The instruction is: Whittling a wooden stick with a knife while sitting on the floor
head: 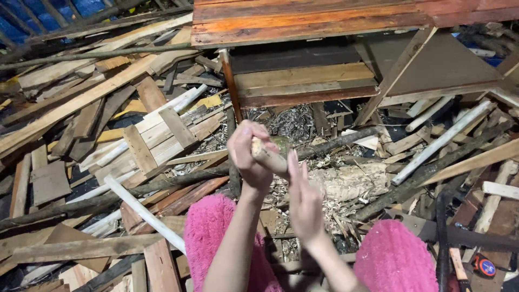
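Pink knees [216, 238] sit lowest in the view, fuzzy and spread apart, so the arms rise between them with room to work. Far left, planks [81, 97] and offcuts lie crossed at all angles — a loose heap, not a stack — with a white pole [143, 211] slanting over them toward the left knee. At centre the left hand [250, 157] is raised and curled in a fist round a short pale stick [268, 158], gripping its upper end so the lower end juts down to the right. Just beside it, the right hand [304, 203] stands flat and upright, fingers straight and pressed together, fingertips meeting the stick's free end — apparently steadying it. Below lies a log [346, 184] among wood shavings. Right of that, more poles and boards lean under a wooden bench [303, 21].
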